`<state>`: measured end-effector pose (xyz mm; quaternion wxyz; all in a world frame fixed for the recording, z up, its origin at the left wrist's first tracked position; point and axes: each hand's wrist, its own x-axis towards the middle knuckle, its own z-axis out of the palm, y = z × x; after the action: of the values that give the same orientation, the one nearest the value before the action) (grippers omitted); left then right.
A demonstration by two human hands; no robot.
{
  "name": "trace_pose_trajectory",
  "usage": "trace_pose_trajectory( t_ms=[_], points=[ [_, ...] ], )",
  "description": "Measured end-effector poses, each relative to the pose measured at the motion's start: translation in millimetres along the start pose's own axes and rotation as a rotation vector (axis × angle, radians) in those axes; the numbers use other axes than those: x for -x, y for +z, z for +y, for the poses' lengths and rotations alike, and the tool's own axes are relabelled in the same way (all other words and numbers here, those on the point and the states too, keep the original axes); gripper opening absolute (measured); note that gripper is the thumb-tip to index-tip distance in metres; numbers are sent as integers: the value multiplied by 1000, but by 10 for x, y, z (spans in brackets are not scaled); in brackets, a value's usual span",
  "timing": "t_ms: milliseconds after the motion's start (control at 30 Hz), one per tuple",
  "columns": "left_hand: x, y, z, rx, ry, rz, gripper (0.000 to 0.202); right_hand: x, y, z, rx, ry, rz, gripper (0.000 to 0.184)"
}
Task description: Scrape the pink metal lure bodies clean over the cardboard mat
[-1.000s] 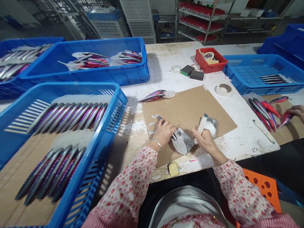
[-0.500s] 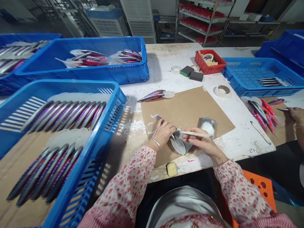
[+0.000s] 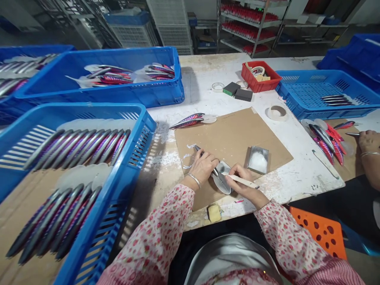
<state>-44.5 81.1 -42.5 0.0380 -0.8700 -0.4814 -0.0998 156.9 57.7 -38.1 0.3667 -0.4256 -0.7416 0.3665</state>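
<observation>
My left hand (image 3: 204, 168) is closed around a dark, slim fishing lure (image 3: 215, 171), pinning it low over the cardboard sheet (image 3: 234, 130). From the lure's near end spreads a rounded, translucent lip (image 3: 221, 185). In my right hand (image 3: 242, 176) is a slim pale-handled tool (image 3: 248, 183), gripped like a pen; its working end meets the lure near the lip, partly hidden by my fingers. Right of that hand sits a square metal block (image 3: 257, 159) with a white patch on top. Two finished-looking lures (image 3: 188, 120) rest at the sheet's far left.
A blue crate (image 3: 145, 118) holding rows of lures stands left, another blue crate (image 3: 118, 92) behind it. Beyond the sheet are a tape roll (image 3: 276, 113), dark blocks (image 3: 243, 95) and a red bin (image 3: 267, 85). At right, a co-worker's hand (image 3: 369, 141) holds a thin object.
My right hand has turned and come down leftward, bringing the tool from above the lip to the lure, handle now sloping right. My left hand keeps its hold on the lure.
</observation>
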Motion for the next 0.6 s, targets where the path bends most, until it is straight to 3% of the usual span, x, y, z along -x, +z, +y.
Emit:
trace_pose_trajectory(
  t_ms=[267, 600],
  points=[
    [-1, 10, -20, -22, 13, -28, 19, -24, 43, 43, 80, -188, -28, 8],
    [-11, 10, -20, -1, 5, -55, 21, 5, 131, 152, 81, -234, -15, 9]
  ],
)
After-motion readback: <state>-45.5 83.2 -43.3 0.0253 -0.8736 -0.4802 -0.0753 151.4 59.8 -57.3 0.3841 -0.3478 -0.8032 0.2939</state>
